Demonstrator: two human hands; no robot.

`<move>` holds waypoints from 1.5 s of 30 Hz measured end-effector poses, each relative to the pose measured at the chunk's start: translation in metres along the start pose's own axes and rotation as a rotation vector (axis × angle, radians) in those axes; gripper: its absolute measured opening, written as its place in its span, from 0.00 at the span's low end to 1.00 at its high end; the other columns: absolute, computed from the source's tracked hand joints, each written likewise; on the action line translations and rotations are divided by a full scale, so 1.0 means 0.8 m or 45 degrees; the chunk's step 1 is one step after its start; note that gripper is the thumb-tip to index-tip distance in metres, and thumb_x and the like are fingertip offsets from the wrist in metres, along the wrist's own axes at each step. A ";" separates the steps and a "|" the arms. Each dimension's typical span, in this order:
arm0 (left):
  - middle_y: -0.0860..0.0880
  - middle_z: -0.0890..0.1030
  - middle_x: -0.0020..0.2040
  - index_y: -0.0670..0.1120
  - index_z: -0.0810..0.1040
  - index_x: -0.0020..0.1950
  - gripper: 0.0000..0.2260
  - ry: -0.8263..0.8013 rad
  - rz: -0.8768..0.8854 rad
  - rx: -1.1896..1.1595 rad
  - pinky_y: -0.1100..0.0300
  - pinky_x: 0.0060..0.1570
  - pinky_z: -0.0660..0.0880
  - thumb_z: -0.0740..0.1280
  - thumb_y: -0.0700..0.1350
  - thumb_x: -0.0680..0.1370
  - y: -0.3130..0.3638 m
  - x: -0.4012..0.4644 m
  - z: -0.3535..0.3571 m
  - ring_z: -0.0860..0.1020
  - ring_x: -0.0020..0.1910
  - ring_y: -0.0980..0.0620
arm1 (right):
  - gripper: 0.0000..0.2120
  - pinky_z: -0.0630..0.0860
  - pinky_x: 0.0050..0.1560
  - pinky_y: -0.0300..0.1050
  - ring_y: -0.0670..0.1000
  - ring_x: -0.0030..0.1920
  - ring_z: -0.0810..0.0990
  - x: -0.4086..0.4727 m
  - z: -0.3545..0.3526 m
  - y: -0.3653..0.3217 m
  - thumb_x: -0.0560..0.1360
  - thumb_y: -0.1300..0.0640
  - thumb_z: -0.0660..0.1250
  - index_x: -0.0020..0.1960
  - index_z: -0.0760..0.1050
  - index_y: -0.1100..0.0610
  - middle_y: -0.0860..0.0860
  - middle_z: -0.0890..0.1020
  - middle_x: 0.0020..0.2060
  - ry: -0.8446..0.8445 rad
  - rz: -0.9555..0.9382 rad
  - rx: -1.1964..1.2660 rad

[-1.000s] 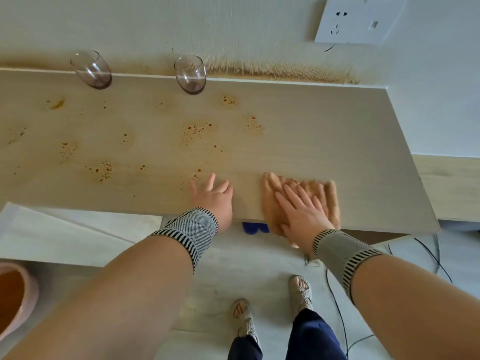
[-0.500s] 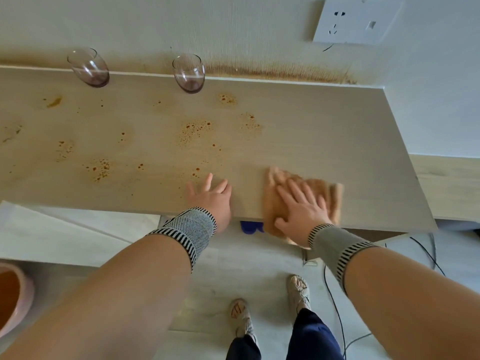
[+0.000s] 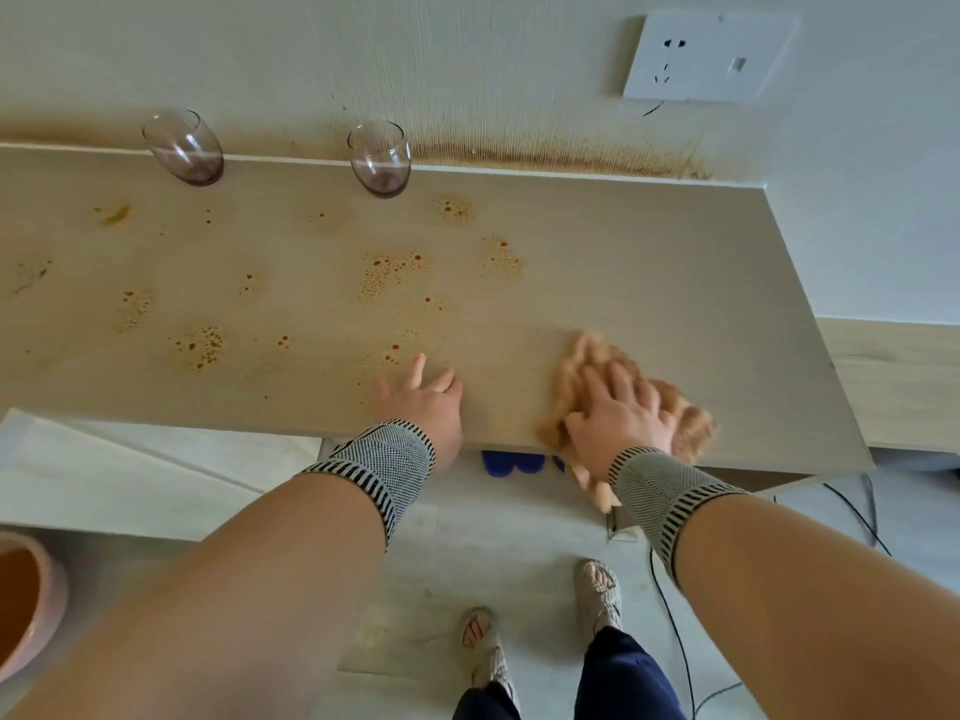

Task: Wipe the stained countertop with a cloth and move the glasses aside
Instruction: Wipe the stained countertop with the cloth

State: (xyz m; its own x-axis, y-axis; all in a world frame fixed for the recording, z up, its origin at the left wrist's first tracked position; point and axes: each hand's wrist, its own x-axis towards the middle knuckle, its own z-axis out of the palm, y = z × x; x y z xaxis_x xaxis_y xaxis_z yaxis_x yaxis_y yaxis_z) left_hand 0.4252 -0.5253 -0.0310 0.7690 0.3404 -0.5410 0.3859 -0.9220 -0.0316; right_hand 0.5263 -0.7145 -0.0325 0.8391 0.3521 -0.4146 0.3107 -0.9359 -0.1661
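Observation:
A pale wooden countertop (image 3: 649,283) carries several orange-brown stain patches (image 3: 389,275) across its left and middle. Two empty clear glasses stand at the back by the wall: the left glass (image 3: 182,148) and the right glass (image 3: 380,158). An orange fluffy cloth (image 3: 582,356) lies near the front edge, right of centre. My right hand (image 3: 618,413) presses flat on the cloth with fingers spread. Just left of it, my left hand (image 3: 423,402) rests flat on the bare counter, fingers straight, holding nothing.
The wall behind shows a brown stain streak (image 3: 561,158) and a white socket (image 3: 706,57). A pink basin (image 3: 31,605) sits at the lower left on the floor side. Cables (image 3: 675,631) run over the floor near my feet. A lower wooden surface (image 3: 898,381) lies to the right.
My right hand has slid the cloth a little to the right along the front edge, and the cloth has bunched up. My left hand has stayed in place.

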 end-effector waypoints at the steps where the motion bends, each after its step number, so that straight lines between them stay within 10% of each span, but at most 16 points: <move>1: 0.54 0.44 0.81 0.50 0.46 0.81 0.30 -0.001 0.004 0.010 0.30 0.71 0.42 0.57 0.50 0.83 0.000 -0.001 -0.002 0.37 0.79 0.44 | 0.31 0.55 0.73 0.62 0.58 0.76 0.51 0.001 -0.001 0.000 0.78 0.48 0.56 0.79 0.50 0.43 0.46 0.49 0.79 0.006 0.105 0.000; 9: 0.57 0.46 0.81 0.52 0.47 0.81 0.32 0.000 0.015 -0.060 0.30 0.70 0.40 0.58 0.49 0.81 -0.002 0.000 -0.003 0.37 0.79 0.45 | 0.35 0.45 0.77 0.59 0.54 0.79 0.41 -0.001 0.013 -0.081 0.79 0.52 0.59 0.80 0.46 0.40 0.41 0.43 0.79 -0.219 -0.524 -0.202; 16: 0.54 0.45 0.81 0.50 0.46 0.81 0.32 -0.003 0.043 -0.039 0.29 0.71 0.43 0.58 0.54 0.82 -0.003 -0.002 -0.007 0.38 0.79 0.44 | 0.33 0.46 0.76 0.65 0.60 0.79 0.41 0.013 0.000 -0.027 0.80 0.50 0.53 0.81 0.42 0.48 0.50 0.41 0.80 -0.060 0.292 0.050; 23: 0.57 0.50 0.81 0.54 0.55 0.80 0.28 -0.072 0.023 -0.088 0.29 0.70 0.41 0.59 0.55 0.81 -0.004 0.003 -0.022 0.38 0.79 0.45 | 0.30 0.44 0.76 0.58 0.53 0.79 0.41 0.007 0.023 -0.072 0.81 0.50 0.52 0.80 0.45 0.40 0.42 0.43 0.80 -0.112 -0.570 -0.199; 30: 0.52 0.68 0.75 0.49 0.75 0.65 0.15 0.061 -0.017 -0.027 0.31 0.72 0.47 0.63 0.53 0.80 0.002 0.008 -0.035 0.50 0.80 0.46 | 0.31 0.46 0.75 0.67 0.60 0.79 0.42 0.053 -0.012 -0.038 0.80 0.49 0.52 0.81 0.46 0.48 0.49 0.44 0.80 -0.037 0.249 0.073; 36: 0.52 0.58 0.79 0.50 0.68 0.72 0.19 0.112 -0.033 -0.027 0.32 0.72 0.50 0.59 0.49 0.80 0.006 0.033 -0.050 0.48 0.80 0.47 | 0.31 0.44 0.77 0.61 0.55 0.79 0.41 0.046 -0.008 -0.081 0.81 0.54 0.56 0.80 0.49 0.43 0.43 0.45 0.80 -0.214 -0.635 -0.165; 42: 0.54 0.46 0.81 0.51 0.53 0.80 0.31 0.092 -0.023 -0.052 0.30 0.72 0.47 0.63 0.51 0.80 0.004 0.050 -0.050 0.41 0.79 0.45 | 0.31 0.47 0.76 0.64 0.59 0.79 0.42 0.094 -0.035 -0.027 0.81 0.46 0.54 0.81 0.47 0.47 0.48 0.44 0.80 -0.081 0.054 0.002; 45: 0.56 0.45 0.81 0.51 0.50 0.81 0.30 0.142 0.027 -0.110 0.32 0.73 0.46 0.59 0.44 0.81 0.010 0.059 -0.054 0.40 0.79 0.47 | 0.32 0.47 0.77 0.63 0.59 0.79 0.43 0.086 -0.029 -0.071 0.79 0.56 0.57 0.80 0.48 0.48 0.48 0.45 0.80 -0.111 -0.206 -0.003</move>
State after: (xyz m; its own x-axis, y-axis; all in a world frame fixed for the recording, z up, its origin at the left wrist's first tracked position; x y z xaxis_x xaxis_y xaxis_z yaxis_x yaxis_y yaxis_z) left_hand 0.4868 -0.5083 -0.0202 0.8274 0.3441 -0.4437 0.4079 -0.9115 0.0537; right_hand 0.5764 -0.6375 -0.0310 0.7360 0.4976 -0.4589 0.4397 -0.8669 -0.2349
